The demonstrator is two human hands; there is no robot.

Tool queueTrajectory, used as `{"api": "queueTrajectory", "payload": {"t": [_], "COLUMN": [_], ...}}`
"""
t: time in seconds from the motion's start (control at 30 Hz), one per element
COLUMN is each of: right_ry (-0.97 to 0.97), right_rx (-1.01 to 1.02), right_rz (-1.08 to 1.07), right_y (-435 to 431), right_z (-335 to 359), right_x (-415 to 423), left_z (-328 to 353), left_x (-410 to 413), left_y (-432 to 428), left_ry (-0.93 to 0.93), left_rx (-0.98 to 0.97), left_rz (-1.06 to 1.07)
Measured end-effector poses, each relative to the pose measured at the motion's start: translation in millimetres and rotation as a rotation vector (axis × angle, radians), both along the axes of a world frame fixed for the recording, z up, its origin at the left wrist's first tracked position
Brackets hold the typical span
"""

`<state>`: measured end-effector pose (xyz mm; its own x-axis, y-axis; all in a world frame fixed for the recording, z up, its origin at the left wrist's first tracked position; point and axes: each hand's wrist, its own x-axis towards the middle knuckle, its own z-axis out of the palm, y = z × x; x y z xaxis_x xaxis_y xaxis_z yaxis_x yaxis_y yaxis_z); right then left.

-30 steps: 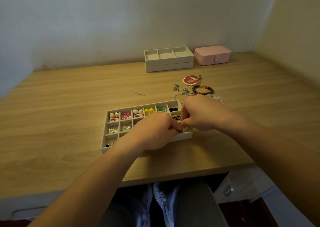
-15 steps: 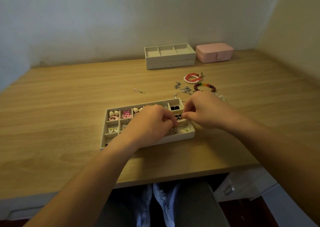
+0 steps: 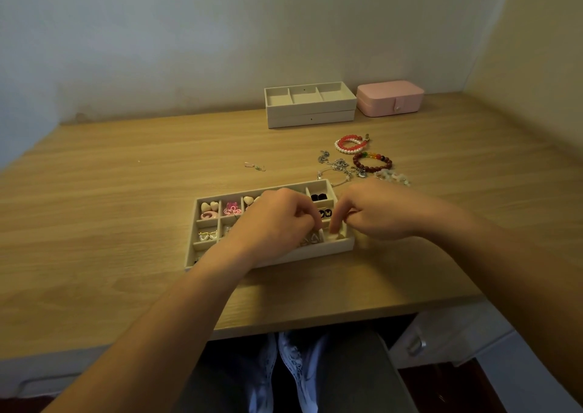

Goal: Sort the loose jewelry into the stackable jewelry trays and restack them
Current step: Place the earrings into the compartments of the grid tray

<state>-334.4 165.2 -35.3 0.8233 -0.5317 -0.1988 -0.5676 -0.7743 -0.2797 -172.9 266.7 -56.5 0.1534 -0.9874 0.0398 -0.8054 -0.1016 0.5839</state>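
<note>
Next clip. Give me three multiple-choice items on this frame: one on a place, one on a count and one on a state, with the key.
1. Where does the pink box stand relative to the stacked trays?
A. left of them
B. right of them
C. on top of them

2. How many compartments does the stack's top tray show?
A. two
B. three
C. six

3. How is the pink box's lid?
A. closed
B. propped open
C. lying off beside it

Key:
1 B, the box sits by the stack's right end.
2 B, two dividers split the tray into three.
3 A, the lid lies flat with its front clasp tab down.
</note>
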Motion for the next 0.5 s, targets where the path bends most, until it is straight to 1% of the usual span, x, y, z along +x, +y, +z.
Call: {"api": "queueTrajectory", "payload": {"t": [0.13,0.27,0.4,0.5], "right_ry": [-0.115,-0.266,-0.386,-0.446], "right_rx": [0.025,0.160,0.214,0.210], "right_rz": [-0.049,-0.044,-0.036,-0.083], "right_y": [-4,-8,-21,-33], "right_z": [10,19,16,9], "right_x": [2,21,61,90], "left_z": [10,21,16,7], "left_x": [14,46,92,119], "left_y": [2,-8,-38,-62], "left_ry": [0.055,0.058,-0.078,-0.178], "left_rx": [-0.013,-0.080,-0.102,-0.027], "left_rz": [0.054,0.176,0.299,0.328]}}
